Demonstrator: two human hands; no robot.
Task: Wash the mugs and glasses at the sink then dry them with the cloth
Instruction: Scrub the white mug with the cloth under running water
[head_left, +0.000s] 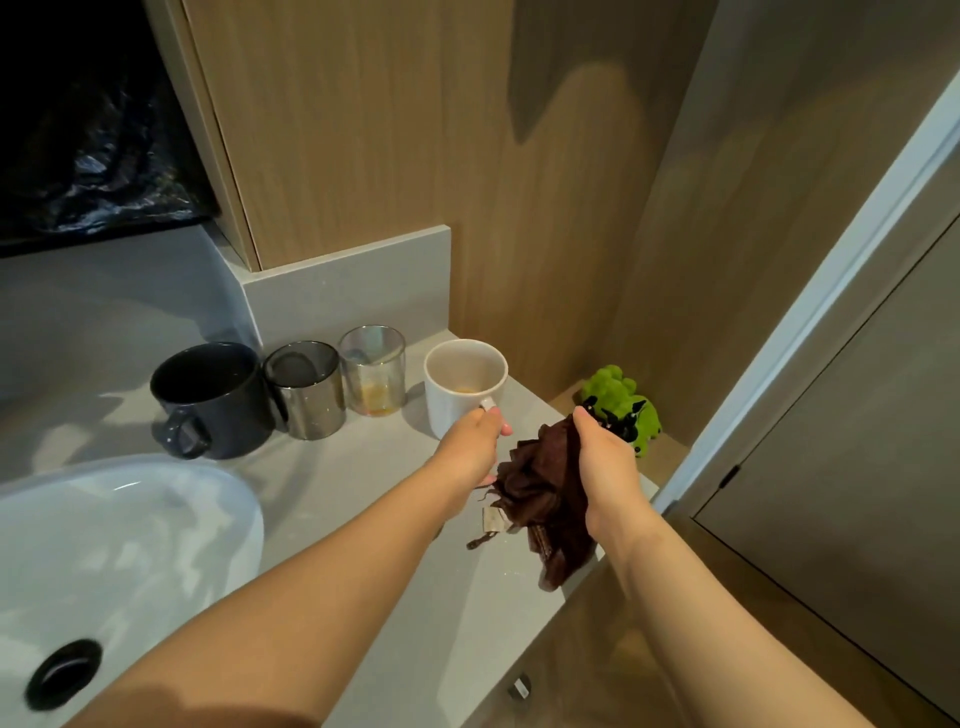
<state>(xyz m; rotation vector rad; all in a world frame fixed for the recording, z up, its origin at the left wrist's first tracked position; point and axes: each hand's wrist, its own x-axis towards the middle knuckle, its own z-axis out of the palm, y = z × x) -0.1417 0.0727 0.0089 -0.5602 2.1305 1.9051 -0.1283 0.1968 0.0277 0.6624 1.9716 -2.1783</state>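
Ok so here's what bugs me: the white mug (465, 384) stands near the right-hand end of the counter (363, 499), and the left hand (470, 441) has it only by the small handle, fingers curled round it. With dregs in the bottom, a careless lift could slosh them out on the way to the sink (119, 530). The row is tight too. A swing to the left could clip the clear glass (374, 376) just beside it, and glass on a hard top doesn't forgive.

The right hand (605, 452) is bunched round the brown cloth (540, 493), which hangs from the fist near the counter's edge, tag dangling. If it gets dragged through spills or dunked before the washing's done, I reckon it won't dry much later.

Contents, going right to left:
- White mug: a thin brownish film at the bottom, leftover coffee or tea is my guess.
- Clear glass: orange residue pooled at the base.
- Smoky glass (306, 389): can't tell if anything's in it.
- Dark mug (208, 395): handle facing us, too dark inside to read.

All four are upright in a line behind the sink, and none looks washed yet.
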